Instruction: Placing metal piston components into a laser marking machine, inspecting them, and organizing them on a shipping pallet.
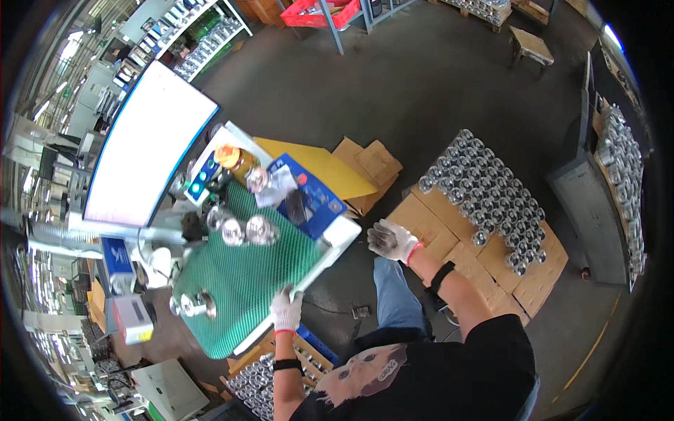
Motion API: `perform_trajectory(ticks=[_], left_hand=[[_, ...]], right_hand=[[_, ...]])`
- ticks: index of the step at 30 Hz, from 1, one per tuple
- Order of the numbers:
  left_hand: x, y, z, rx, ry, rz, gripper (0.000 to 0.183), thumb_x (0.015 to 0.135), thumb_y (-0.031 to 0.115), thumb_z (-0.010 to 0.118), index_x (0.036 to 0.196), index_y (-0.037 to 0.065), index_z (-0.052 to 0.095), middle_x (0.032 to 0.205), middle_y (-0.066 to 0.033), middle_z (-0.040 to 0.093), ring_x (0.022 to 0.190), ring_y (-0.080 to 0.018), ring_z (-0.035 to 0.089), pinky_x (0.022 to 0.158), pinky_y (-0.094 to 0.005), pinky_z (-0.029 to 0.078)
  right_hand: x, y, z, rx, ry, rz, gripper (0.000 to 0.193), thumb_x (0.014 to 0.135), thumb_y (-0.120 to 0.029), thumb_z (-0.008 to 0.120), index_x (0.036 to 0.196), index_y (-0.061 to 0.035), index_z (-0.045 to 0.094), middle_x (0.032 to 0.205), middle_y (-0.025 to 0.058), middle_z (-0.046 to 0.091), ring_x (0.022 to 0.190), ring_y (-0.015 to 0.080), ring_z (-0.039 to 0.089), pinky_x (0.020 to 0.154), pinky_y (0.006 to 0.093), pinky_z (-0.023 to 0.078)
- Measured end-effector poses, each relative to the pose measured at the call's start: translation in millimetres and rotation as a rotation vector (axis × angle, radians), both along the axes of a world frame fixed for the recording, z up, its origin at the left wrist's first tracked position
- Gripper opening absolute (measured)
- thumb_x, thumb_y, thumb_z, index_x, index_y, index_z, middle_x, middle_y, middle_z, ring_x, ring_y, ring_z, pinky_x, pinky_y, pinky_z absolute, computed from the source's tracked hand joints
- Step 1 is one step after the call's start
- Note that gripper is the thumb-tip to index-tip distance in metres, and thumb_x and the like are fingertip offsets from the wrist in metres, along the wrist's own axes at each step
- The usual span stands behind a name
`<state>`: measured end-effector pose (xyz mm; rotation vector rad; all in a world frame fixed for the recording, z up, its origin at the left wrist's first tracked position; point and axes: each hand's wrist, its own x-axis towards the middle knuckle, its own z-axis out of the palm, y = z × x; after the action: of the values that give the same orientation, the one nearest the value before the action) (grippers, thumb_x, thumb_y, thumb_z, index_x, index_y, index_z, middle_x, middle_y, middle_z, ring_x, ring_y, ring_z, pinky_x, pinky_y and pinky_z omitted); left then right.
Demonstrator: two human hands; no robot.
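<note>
My left hand (286, 310), in a white glove with a red cuff, rests at the near edge of a green ribbed mat (246, 281), fingers apart and holding nothing I can see. My right hand (392, 241), gloved the same way, hangs in the air above my knee, just right of the bench corner (342, 235). Its fingers are loosely spread and grip nothing visible. On the mat, shiny round metal parts (261, 230) stand in a group near the far side. Another shiny metal part (193, 304) lies toward the left edge of the mat.
A blue sheet (312, 196), an amber bottle (235, 158) and a button box (202, 181) crowd the bench's far end. Rows of metal parts (484, 182) stand on cardboard (449, 259) at right. A crate of metal parts (253, 382) sits below the bench.
</note>
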<state>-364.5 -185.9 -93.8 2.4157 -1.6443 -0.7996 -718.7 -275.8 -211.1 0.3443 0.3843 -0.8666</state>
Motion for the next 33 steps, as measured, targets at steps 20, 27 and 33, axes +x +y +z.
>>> perform_trajectory(ticks=[20, 27, 33], left_hand=[[-21, -78, -1, 0.449, -0.362, -0.003, 0.043, 0.072, 0.046, 0.074, 0.095, 0.01, 0.066, 0.1, -0.015, 0.058, 0.097, -0.0323, 0.056, 0.087, -0.0414, 0.045], [-20, -72, 3, 0.398, -0.332, 0.096, 0.04, 0.069, 0.041, 0.075, 0.089, 0.008, 0.067, 0.097, -0.0162, 0.059, 0.096, -0.0345, 0.055, 0.086, -0.0438, 0.043], [-19, -69, 2, 0.392, -0.36, 0.082, 0.036, 0.068, 0.04, 0.075, 0.083, 0.009, 0.067, 0.092, -0.0136, 0.061, 0.094, -0.0324, 0.056, 0.086, -0.0426, 0.043]], right_hand=[[98, -215, -155, 0.604, 0.132, 0.259, 0.05, 0.083, -0.037, 0.07, 0.124, -0.0146, 0.052, 0.114, 0.0075, 0.059, 0.1, 0.0223, 0.059, 0.078, 0.039, 0.05], [72, -263, -95, 0.745, 0.242, 0.084, 0.025, 0.083, -0.039, 0.072, 0.084, -0.0188, 0.058, 0.062, -0.0004, 0.048, 0.049, 0.0132, 0.047, 0.044, 0.0273, 0.038], [-32, -297, -80, 0.552, -0.095, -0.146, 0.023, 0.089, -0.032, 0.064, 0.085, -0.0086, 0.061, 0.058, -0.0083, 0.05, 0.045, 0.0034, 0.045, 0.041, 0.019, 0.032]])
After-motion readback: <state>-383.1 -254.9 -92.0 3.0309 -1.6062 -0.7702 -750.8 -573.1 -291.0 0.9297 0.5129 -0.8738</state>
